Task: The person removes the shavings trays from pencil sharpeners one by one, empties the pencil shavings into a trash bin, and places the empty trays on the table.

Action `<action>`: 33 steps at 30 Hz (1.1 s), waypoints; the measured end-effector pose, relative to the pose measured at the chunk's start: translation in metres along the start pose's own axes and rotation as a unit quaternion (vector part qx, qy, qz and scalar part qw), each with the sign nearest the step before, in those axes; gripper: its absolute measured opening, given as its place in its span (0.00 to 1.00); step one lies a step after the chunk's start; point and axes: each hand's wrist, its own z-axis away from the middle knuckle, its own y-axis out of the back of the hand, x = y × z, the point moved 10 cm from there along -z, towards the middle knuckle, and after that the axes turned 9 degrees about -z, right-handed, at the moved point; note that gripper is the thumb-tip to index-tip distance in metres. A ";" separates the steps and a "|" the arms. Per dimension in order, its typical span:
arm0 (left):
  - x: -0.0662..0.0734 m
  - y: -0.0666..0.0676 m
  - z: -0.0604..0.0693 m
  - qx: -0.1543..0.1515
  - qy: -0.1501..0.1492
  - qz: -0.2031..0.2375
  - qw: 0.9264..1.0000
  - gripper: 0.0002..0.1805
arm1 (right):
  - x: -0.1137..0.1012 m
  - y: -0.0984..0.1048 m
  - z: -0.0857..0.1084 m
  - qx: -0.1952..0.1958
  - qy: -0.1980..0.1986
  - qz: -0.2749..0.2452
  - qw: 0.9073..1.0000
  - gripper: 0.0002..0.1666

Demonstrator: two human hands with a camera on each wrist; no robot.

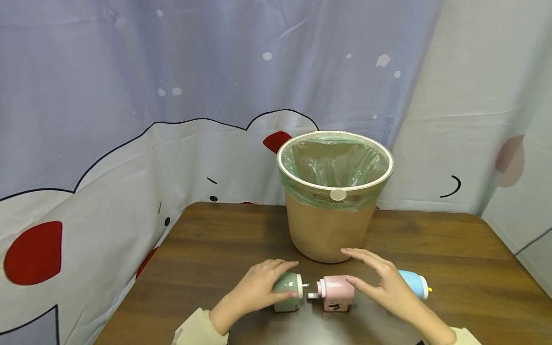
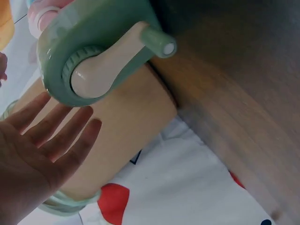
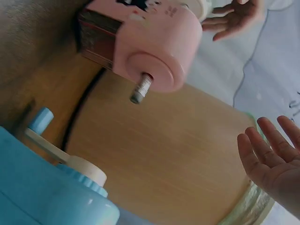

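A green crank pencil sharpener [image 1: 285, 291] lies on the table, its cream crank [image 2: 105, 65] clear in the left wrist view. My left hand [image 1: 258, 287] reaches around it with fingers extended; whether they touch it I cannot tell. Just right of it is a pink pencil sharpener [image 1: 338, 293], with a short stick [image 3: 142, 88] poking from its round end. My right hand [image 1: 384, 282] hovers at the pink one's right side, thumb and fingers spread, holding nothing. Behind that hand sits a blue pencil sharpener [image 1: 413, 283] with a yellow tip protruding.
A beige trash bin [image 1: 329, 230] lined with a greenish plastic bag stands behind the sharpeners on the brown wooden table [image 1: 233, 235]. A printed curtain [image 1: 207, 72] hangs along the back and sides of the table.
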 end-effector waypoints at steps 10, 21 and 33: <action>-0.008 -0.023 0.005 -0.064 0.014 0.003 0.998 0.50 | -0.002 -0.006 0.004 -0.006 0.000 0.018 1.000 0.33; -0.011 -0.043 -0.001 -0.085 0.037 0.039 0.995 0.55 | -0.001 -0.011 0.010 -0.014 0.019 0.019 1.000 0.33; -0.022 -0.040 0.001 -0.055 0.060 0.098 0.992 0.39 | 0.004 -0.012 0.011 -0.019 0.006 0.020 1.000 0.29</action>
